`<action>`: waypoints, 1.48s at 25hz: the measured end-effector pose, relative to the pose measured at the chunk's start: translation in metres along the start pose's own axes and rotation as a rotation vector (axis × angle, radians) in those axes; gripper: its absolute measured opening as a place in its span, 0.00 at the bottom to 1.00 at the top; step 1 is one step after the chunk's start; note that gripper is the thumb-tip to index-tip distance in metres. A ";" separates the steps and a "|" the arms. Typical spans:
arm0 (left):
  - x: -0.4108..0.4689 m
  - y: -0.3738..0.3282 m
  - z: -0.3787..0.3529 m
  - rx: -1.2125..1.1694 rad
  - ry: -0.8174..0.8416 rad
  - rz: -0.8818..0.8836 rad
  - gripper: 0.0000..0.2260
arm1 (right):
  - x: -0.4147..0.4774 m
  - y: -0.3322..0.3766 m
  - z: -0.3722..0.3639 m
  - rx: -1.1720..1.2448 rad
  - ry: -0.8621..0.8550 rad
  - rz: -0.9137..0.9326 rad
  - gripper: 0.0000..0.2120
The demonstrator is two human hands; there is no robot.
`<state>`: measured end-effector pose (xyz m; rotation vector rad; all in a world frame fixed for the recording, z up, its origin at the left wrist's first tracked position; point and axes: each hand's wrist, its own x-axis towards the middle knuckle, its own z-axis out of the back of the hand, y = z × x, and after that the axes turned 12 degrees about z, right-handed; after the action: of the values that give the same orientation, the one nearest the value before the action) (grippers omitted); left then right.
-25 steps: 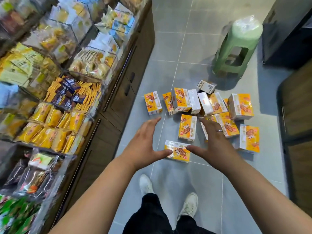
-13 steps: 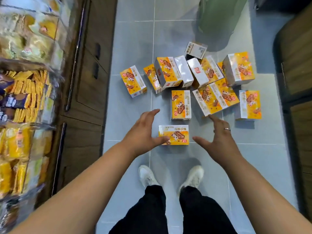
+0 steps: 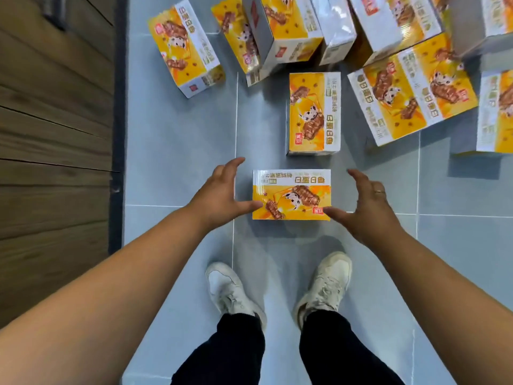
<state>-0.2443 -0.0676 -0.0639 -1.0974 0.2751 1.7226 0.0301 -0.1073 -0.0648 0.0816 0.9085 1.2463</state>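
Lower now: left hand (image 3: pixel 219 198) and right hand (image 3: pixel 366 207) flank the nearest box (image 3: pixel 291 194), each grip spread wide, holding nothing

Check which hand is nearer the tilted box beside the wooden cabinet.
Left. The left hand is at the left end of the near box, on the side where the tilted box lies; the right hand is at the right end, farther off.

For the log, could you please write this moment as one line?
phase: reach | target: nearest yellow box, on floor | left hand: open, flanking | right hand: open, flanking | grip: none
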 end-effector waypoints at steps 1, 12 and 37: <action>0.023 0.007 -0.016 -0.017 0.009 0.019 0.47 | 0.018 -0.013 -0.018 -0.005 0.014 0.001 0.43; 0.171 0.042 -0.148 -0.293 0.182 0.152 0.54 | 0.154 -0.105 -0.137 0.047 0.186 -0.086 0.62; -0.210 -0.101 0.184 -0.259 -0.210 -0.057 0.43 | -0.130 0.197 0.206 0.050 -0.159 0.208 0.52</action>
<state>-0.2465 -0.0385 0.2317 -1.0850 -0.1135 1.8399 0.0032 -0.0605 0.2437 0.3178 0.8077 1.3881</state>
